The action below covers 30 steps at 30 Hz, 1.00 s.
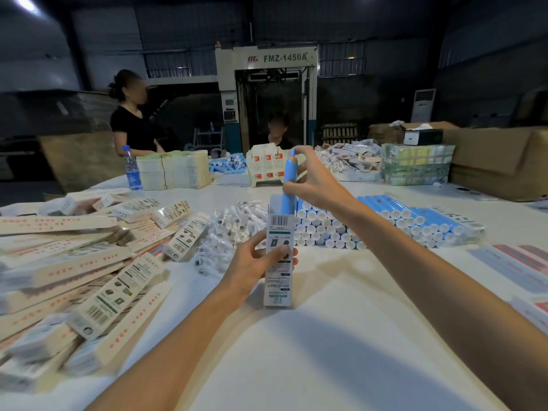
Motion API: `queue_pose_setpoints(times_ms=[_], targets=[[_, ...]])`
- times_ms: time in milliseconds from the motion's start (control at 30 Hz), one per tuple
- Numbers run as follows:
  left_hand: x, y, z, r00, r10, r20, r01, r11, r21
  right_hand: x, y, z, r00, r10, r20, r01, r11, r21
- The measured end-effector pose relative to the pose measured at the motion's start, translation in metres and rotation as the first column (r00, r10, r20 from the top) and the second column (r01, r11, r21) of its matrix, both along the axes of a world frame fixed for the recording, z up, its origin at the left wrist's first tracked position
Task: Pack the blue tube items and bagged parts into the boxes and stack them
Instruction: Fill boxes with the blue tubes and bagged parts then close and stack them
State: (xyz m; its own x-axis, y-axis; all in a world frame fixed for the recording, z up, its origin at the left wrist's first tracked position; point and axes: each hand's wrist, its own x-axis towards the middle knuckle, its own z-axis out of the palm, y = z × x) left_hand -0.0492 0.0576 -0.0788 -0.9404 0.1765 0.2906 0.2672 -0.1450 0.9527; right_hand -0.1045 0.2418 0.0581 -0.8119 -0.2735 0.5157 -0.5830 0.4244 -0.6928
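While the left hand (261,264) grips an upright printed cardboard box (278,256) on the white table (341,321), the right hand (314,182) pinches a smooth blue tube (288,185), its lower end inside the box's open top.

Machine header panel (281,58) at back is showing "FMZ-1450A" in grey-green letters. Small red logo is standing left of it, its letters not readable.

Upright box (276,284) on worktop (341,321) is carrying barcode (280,220) near top edge, digits too small for reading. Print lines below it are being too blurred.

Pile of boxes (89,277) at left is showing rows of red characters and barcodes, none readable.
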Motion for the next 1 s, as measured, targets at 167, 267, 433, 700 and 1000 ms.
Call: queue_pose_setpoints(times_ms=[167,267,433,700,1000], targets=[[-0.002,-0.004,-0.001,0.998,0.056,-0.022,-0.057,0.998,-0.035,0.002,-0.008,-0.013,1.000,-0.002,-0.026,0.007,0.979,0.202],[-0.002,-0.011,-0.003,0.993,0.106,-0.041,-0.108,0.993,-0.044,0.004,-0.012,-0.038,0.992,-0.048,-0.120,0.086,0.939,0.334],[-0.010,-0.025,-0.016,0.918,0.391,-0.063,-0.395,0.914,-0.089,-0.004,-0.020,-0.077,0.984,-0.123,-0.126,0.134,0.988,0.083],[-0.021,-0.053,-0.018,0.799,0.602,0.013,-0.602,0.799,-0.010,-0.029,-0.063,-0.130,0.997,-0.045,-0.060,0.058,0.968,0.242],[-0.008,-0.044,-0.009,0.857,0.497,-0.135,-0.482,0.867,0.129,-0.056,-0.093,-0.152,0.906,0.200,-0.373,0.222,0.525,0.822]])
